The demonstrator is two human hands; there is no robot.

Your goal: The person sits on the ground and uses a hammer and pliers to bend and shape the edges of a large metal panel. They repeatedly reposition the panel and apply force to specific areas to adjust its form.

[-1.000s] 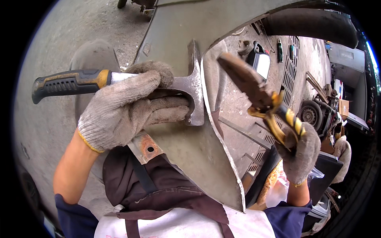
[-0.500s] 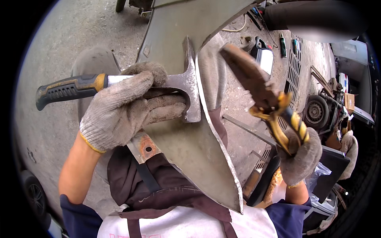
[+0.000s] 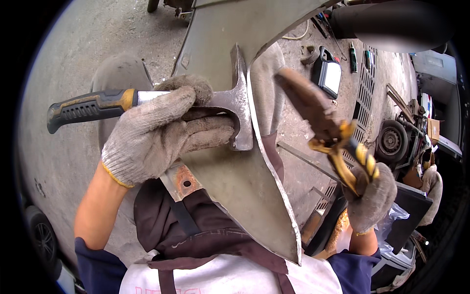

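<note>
Grey panel (image 3: 235,181) runs twelve to five o'clock; left hand (image 3: 147,132), at nine, still grips a hammer (image 3: 237,103), seemingly bracing the panel's edge. Right hand (image 3: 373,198), at four, clasps pliers (image 3: 324,115), tip now slightly lower.

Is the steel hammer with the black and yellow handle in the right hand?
No, the gloved left hand holds that hammer; the gloved right hand holds rusty yellow-handled pliers.

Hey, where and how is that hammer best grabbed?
Probably by its black-and-yellow handle, coming from the left: the hammer lies sideways, its long, textured handle pointing that way and uncovered, while the left grip wraps the part nearer the metal head.
</note>
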